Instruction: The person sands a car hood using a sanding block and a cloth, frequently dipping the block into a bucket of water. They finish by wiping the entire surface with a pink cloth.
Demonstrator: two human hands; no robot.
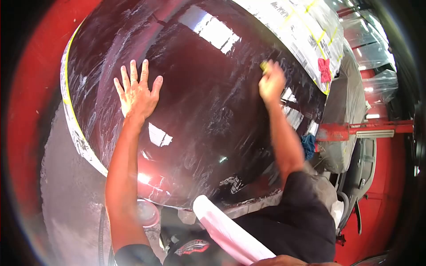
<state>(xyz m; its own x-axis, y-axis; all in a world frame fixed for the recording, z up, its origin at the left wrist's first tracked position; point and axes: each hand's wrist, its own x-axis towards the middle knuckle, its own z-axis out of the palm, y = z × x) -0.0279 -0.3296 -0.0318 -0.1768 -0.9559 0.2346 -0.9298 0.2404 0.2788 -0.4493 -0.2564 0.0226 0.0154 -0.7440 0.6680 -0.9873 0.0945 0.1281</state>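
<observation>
A glossy dark maroon car hood (195, 97) fills the middle of the head view, with whitish, wet-looking smears across it. My left hand (138, 95) lies flat on its left part, fingers spread and holding nothing. Over the right part, my right hand (272, 84) is closed and somewhat blurred by motion. A small yellow piece (265, 67) pokes out at its fingertips; most of it is hidden, and its exact kind does not show. Bright window reflections lie on the paint between and beyond the hands.
Masking paper with yellow tape (295, 26) borders the hood at upper right; a red cloth (324, 70) lies on it. A blue cloth (308, 145) hangs by my right arm. A red post arm (337, 131) juts in at right. A round pinkish container (147, 213) stands below.
</observation>
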